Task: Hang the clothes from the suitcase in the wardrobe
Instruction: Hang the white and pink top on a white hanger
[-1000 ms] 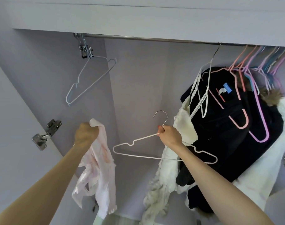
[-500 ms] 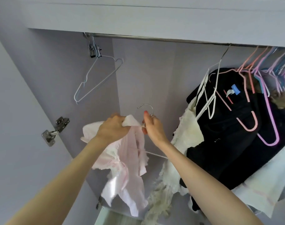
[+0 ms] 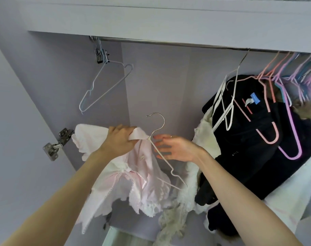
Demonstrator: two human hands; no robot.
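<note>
A: What is the left hand (image 3: pixel 119 141) doing?
B: It is gripping a fold of the pink top (image 3: pixel 133 181), fingers curled tight round the cloth, right at the neck of the white hanger (image 3: pixel 161 153).
A: And the right hand (image 3: pixel 176 148)?
B: Its fingers are lying nearly straight and spread along the hanger's right arm, touching the wire; whether they are truly gripping it I cannot tell.
A: Where is the top sitting?
B: It is draping down below the left hand, in front of the wardrobe's (image 3: pixel 169 89) back wall, partly over the hanger's left side. The hanger is tilting down to the right, its hook pointing up, well below the rail (image 3: pixel 169 43).
A: What else is hanging there?
B: An empty pale hanger (image 3: pixel 105 86) is dangling at the rail's left end. At the right, a black garment (image 3: pixel 257 153) and a cream one (image 3: pixel 207 139) are hanging among pink hangers (image 3: pixel 268 125). A door hinge (image 3: pixel 58 144) is showing at the left.
</note>
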